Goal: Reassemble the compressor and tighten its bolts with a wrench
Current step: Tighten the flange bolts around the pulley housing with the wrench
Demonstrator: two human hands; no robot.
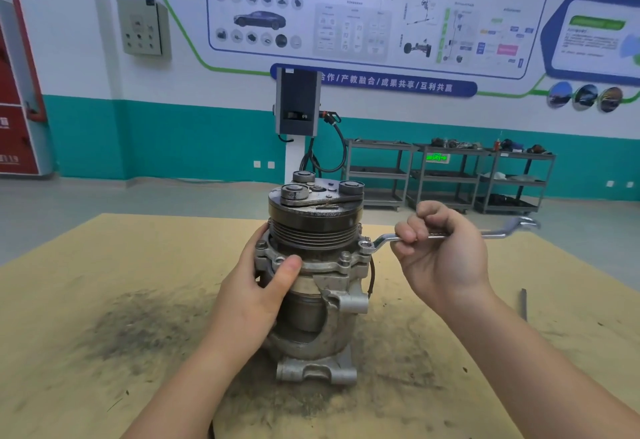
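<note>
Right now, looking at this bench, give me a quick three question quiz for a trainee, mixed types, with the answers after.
1. True or false: the wrench lies loose on the table.
2. Which hand steadies the compressor? A) left B) right C) neither
3. Fill in: the wrench's ring end sits on a ___ at the flange's right side.

Key: 1 false, the right hand grips its shank. 2 A, the left hand wraps the body, thumb on the flange. 3 bolt.

Left hand [258, 286] cupped, thumb forward — right hand [440, 251] curled in a tight grip.
</note>
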